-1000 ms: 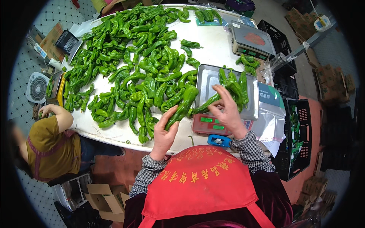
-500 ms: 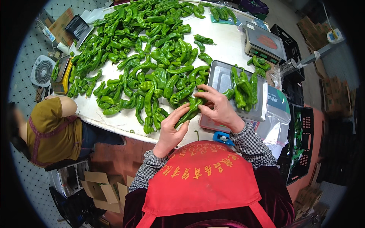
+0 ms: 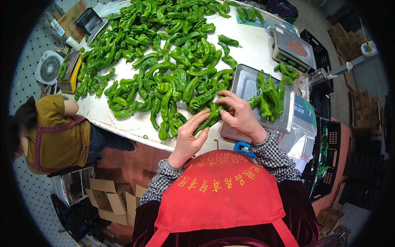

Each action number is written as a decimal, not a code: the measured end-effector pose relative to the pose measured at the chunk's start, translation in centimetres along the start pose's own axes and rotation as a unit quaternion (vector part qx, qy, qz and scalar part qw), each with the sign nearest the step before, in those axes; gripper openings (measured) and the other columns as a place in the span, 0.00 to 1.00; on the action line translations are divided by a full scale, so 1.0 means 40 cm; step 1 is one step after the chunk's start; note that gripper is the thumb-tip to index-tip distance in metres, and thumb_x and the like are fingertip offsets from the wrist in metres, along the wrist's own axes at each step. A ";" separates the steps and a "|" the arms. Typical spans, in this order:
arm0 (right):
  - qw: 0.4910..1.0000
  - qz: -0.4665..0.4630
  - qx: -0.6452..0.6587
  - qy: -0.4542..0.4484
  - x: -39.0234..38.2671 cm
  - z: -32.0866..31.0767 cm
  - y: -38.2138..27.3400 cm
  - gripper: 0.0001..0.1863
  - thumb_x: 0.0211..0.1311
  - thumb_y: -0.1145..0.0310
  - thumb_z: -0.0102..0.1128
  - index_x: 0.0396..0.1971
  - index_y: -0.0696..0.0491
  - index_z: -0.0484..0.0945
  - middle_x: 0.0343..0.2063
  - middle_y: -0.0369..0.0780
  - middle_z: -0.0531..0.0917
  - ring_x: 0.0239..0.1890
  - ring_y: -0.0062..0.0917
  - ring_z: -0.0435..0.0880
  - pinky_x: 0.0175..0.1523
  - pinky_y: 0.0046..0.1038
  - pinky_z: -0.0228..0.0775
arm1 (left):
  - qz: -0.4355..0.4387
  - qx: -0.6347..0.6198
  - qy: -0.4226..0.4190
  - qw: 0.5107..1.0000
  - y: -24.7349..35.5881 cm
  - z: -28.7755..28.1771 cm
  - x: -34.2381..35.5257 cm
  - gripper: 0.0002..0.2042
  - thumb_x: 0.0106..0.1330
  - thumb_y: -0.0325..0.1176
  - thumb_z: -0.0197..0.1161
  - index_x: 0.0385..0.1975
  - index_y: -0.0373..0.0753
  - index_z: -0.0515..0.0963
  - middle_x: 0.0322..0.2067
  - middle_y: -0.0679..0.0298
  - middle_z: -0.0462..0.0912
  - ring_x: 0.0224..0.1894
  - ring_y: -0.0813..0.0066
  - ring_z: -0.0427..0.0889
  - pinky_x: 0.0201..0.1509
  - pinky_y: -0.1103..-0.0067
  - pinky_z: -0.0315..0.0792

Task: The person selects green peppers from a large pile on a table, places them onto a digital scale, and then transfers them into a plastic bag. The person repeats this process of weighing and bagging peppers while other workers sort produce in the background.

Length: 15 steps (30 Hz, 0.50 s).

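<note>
A curved green pepper (image 3: 212,118) lies between my two hands at the near edge of a big heap of green peppers (image 3: 173,84). My left hand (image 3: 189,139) is closed against its lower end, fingers along the far side and thumb on the near side. My right hand (image 3: 242,116) pinches the upper end between thumb and fingertips. Just right of that hand, a metal scale tray (image 3: 242,78) holds several long green peppers (image 3: 269,99). A blue plastic tool (image 3: 243,149) sits below my right wrist.
Beyond the tray stands a second scale (image 3: 293,49), with a few peppers (image 3: 286,71) beside it. Clear plastic bags (image 3: 296,142) lie at right, near a black crate (image 3: 329,158). Another person (image 3: 61,136) sits at the table's left side. An open cardboard box (image 3: 109,199) is on the floor.
The whole view has shifted slightly to the right. Both hands keep hold of the same pepper, their grip nearly unchanged. The person at left has shifted a little.
</note>
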State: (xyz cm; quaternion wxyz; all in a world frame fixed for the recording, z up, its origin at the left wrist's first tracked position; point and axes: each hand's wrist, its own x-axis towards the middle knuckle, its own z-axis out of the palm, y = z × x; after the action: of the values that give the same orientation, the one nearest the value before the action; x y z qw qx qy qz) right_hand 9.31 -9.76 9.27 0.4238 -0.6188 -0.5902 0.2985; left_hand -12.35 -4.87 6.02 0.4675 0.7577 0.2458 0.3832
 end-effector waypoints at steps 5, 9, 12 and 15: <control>1.000 0.002 0.018 -0.009 0.005 0.006 0.009 0.15 0.61 0.73 0.63 0.48 0.59 0.82 0.59 0.49 0.79 0.39 0.28 0.89 0.41 0.25 0.84 | 0.000 0.000 0.004 1.000 -0.002 -0.004 0.001 0.21 0.60 0.18 0.65 0.56 0.31 0.79 0.58 0.47 0.82 0.60 0.55 0.83 0.62 0.70 0.76; 1.000 0.011 0.024 -0.014 0.008 0.008 0.006 0.15 0.61 0.73 0.63 0.48 0.59 0.81 0.59 0.49 0.78 0.40 0.27 0.89 0.41 0.25 0.84 | 0.006 0.018 0.005 1.000 -0.002 -0.003 0.001 0.21 0.60 0.18 0.65 0.56 0.31 0.79 0.58 0.47 0.82 0.60 0.54 0.83 0.62 0.69 0.76; 0.999 0.011 0.035 -0.006 0.009 0.015 0.024 0.15 0.61 0.73 0.64 0.48 0.59 0.81 0.60 0.49 0.77 0.40 0.27 0.88 0.41 0.24 0.84 | 0.010 0.022 0.007 1.000 -0.004 -0.001 0.000 0.21 0.60 0.18 0.65 0.56 0.31 0.79 0.58 0.47 0.82 0.59 0.53 0.83 0.62 0.69 0.77; 0.998 0.016 0.051 -0.023 0.010 0.012 0.012 0.14 0.62 0.74 0.62 0.47 0.60 0.81 0.60 0.49 0.77 0.42 0.27 0.88 0.42 0.25 0.83 | 0.012 0.025 0.009 1.000 -0.005 -0.003 0.000 0.21 0.60 0.18 0.65 0.56 0.31 0.79 0.58 0.47 0.82 0.59 0.53 0.83 0.61 0.69 0.77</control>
State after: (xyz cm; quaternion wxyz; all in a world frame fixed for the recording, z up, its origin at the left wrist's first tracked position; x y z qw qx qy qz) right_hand 9.16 -9.25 8.68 0.4367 -0.5990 -0.5732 0.3492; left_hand -12.46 -4.73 5.87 0.4420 0.7686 0.2502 0.3890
